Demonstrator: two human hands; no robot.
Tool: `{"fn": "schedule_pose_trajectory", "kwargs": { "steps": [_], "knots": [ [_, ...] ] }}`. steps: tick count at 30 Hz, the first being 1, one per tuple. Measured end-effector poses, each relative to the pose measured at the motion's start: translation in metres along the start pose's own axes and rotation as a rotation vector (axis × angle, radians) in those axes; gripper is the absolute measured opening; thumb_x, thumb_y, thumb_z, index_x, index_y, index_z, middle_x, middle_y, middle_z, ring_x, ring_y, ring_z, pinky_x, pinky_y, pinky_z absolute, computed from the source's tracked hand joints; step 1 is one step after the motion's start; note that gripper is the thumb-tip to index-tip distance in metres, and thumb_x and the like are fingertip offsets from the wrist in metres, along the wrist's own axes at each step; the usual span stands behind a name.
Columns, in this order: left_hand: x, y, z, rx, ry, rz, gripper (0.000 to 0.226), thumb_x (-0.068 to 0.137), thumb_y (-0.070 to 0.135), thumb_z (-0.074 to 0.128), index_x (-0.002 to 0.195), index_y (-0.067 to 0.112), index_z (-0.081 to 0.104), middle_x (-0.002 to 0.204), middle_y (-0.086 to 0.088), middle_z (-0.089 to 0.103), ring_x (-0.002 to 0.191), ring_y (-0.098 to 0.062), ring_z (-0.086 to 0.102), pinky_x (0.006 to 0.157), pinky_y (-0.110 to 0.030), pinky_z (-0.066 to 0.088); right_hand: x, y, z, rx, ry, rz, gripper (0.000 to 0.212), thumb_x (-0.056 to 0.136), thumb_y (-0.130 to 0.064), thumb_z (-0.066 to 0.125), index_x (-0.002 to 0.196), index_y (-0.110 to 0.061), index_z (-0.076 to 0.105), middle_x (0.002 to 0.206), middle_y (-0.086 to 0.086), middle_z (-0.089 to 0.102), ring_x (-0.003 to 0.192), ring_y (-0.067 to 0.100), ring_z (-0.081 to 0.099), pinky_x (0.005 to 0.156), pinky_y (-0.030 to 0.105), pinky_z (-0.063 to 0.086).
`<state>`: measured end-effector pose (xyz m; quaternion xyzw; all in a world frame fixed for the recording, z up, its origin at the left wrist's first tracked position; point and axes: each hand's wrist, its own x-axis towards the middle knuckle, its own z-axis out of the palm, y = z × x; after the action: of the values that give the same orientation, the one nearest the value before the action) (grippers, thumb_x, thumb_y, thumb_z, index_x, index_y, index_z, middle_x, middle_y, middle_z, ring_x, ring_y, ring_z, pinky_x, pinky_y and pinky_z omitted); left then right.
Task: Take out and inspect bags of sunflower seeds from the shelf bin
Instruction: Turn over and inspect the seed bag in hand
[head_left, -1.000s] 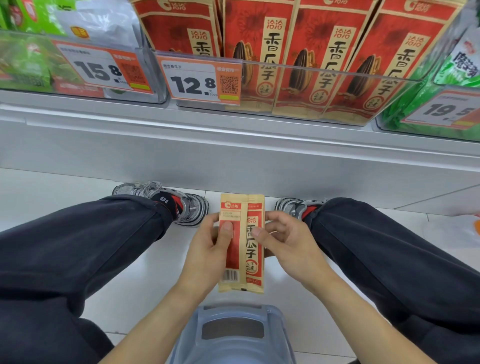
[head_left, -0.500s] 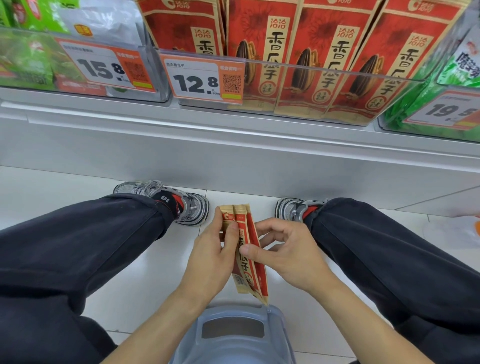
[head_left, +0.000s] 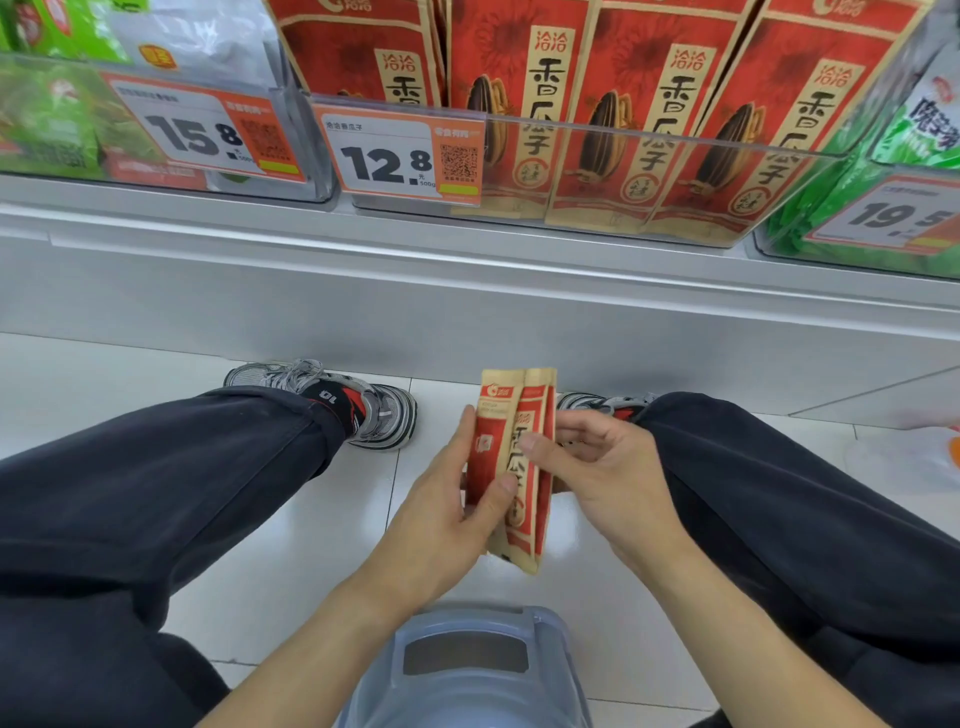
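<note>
Seed bag (head_left: 511, 467): red and tan, black lettering, roughly upright and edge-on, top toward 12 o'clock. More red bags (head_left: 649, 119) stand upright in the clear shelf bin (head_left: 675, 137), at 12 o'clock above it.

Shop — shelf bins (head_left: 649, 140), price tags (head_left: 400, 156)

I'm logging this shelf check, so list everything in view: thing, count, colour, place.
held sunflower seed bags: two, red and tan, between both hands
shelved sunflower seed bags: at least four, red, clear bin
price tags: three, white and orange, bin fronts
green snack bags: several, side bins
stool: one, grey-blue, bottom centre
floor: white tiles
sneakers: two, grey
trousers: dark
left hand: grips bags
right hand: grips bags
</note>
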<state>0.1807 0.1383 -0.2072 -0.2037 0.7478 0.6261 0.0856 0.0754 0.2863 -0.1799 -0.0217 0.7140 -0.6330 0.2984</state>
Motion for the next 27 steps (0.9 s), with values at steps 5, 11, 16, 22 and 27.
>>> {"fn": "schedule_pose_trajectory", "kwargs": {
  "steps": [5, 11, 16, 22, 27],
  "knots": [
    [-0.001, -0.001, 0.000, 0.055, -0.173, 0.036, 0.089, 0.093, 0.031, 0.071, 0.156, 0.053, 0.012, 0.124, 0.030, 0.059, 0.105, -0.011, 0.067, 0.087, -0.033, 0.059, 0.005, -0.003, -0.010, 0.123, 0.113, 0.047, 0.021, 0.086, -0.014, 0.076, 0.107, -0.010, 0.077, 0.097, 0.008, 0.079, 0.088, 0.026, 0.077, 0.070, 0.035, 0.063],
    [-0.002, 0.002, -0.001, 0.085, -0.127, -0.014, 0.089, 0.089, 0.021, 0.071, 0.154, 0.055, 0.020, 0.110, 0.034, 0.062, 0.092, -0.009, 0.070, 0.081, -0.027, 0.058, 0.005, -0.002, -0.008, 0.080, 0.095, 0.046, 0.022, 0.086, -0.015, 0.077, 0.107, -0.014, 0.076, 0.097, 0.003, 0.079, 0.088, 0.021, 0.077, 0.071, 0.032, 0.063],
    [0.000, 0.002, -0.008, 0.202, -0.188, -0.011, 0.089, 0.090, 0.025, 0.066, 0.155, 0.056, 0.013, 0.106, 0.019, 0.069, 0.088, -0.010, 0.071, 0.080, -0.026, 0.058, 0.006, 0.001, -0.008, 0.023, 0.096, 0.070, 0.020, 0.087, -0.014, 0.077, 0.107, -0.015, 0.076, 0.099, 0.002, 0.079, 0.090, 0.020, 0.077, 0.077, 0.041, 0.063],
    [0.004, -0.007, -0.013, 0.129, -0.284, -0.014, 0.085, 0.099, 0.023, 0.063, 0.154, 0.058, 0.007, 0.124, 0.017, 0.065, 0.103, -0.012, 0.069, 0.096, -0.038, 0.057, 0.007, -0.001, -0.010, 0.006, 0.091, 0.083, 0.020, 0.088, -0.015, 0.076, 0.107, -0.017, 0.076, 0.099, -0.001, 0.079, 0.089, 0.018, 0.077, 0.075, 0.034, 0.063],
    [0.005, -0.007, -0.015, 0.046, -0.295, -0.007, 0.085, 0.097, 0.026, 0.066, 0.153, 0.059, 0.011, 0.129, 0.021, 0.062, 0.103, -0.012, 0.068, 0.097, -0.039, 0.056, 0.008, -0.002, -0.011, 0.012, 0.094, 0.087, 0.021, 0.088, -0.016, 0.076, 0.109, -0.016, 0.076, 0.099, -0.001, 0.079, 0.089, 0.018, 0.077, 0.073, 0.032, 0.062]
  ]
}}
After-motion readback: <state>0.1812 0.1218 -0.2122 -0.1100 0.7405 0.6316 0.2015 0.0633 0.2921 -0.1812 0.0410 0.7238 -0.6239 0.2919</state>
